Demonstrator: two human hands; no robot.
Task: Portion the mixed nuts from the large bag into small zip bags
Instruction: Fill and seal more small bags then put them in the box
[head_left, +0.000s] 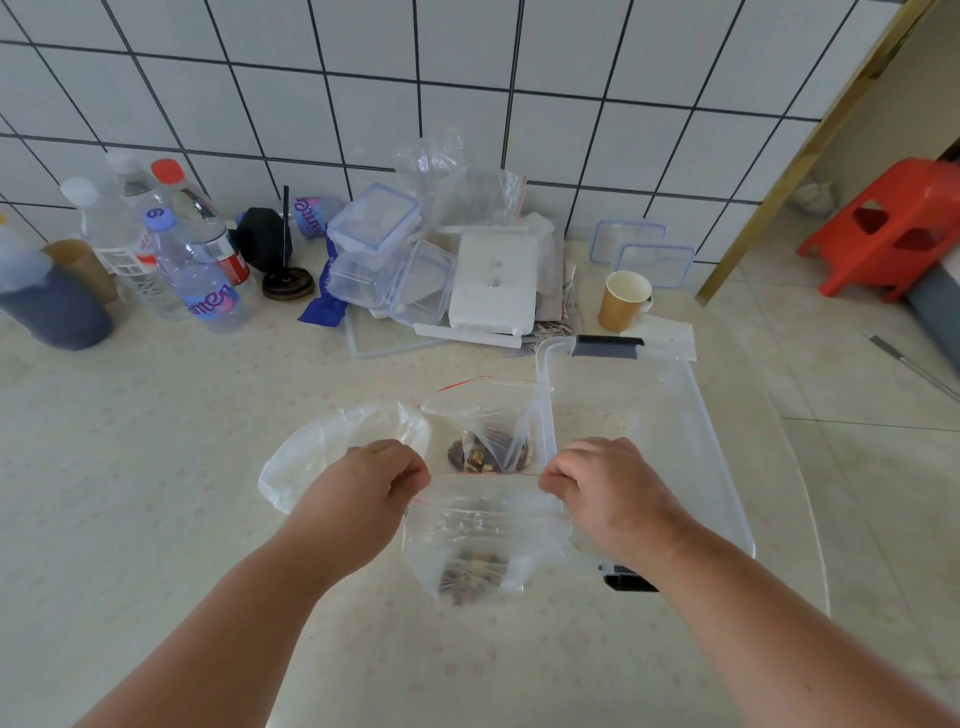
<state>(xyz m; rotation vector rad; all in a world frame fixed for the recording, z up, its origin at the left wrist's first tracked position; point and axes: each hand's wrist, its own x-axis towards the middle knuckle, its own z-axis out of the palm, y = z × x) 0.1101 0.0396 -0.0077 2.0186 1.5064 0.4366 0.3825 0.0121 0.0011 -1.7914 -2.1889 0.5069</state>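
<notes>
A small clear zip bag (480, 525) with a red seal line hangs between my hands, with mixed nuts (470, 569) at its bottom. My left hand (379, 483) pinches the bag's top left corner. My right hand (602, 486) pinches the top right corner, and the seal is stretched straight between them. Behind it stands another open zip bag (488, 415) with nuts (485, 456) inside. A crumpled large clear bag (322, 447) lies to the left, partly hidden by my left hand.
A clear plastic bin (670, 415) with dark handles sits on the right of the counter. At the back are water bottles (202, 270), stacked clear containers (384, 260), a white box (493, 280) and a paper cup (623, 300). A red stool (893, 228) stands on the floor.
</notes>
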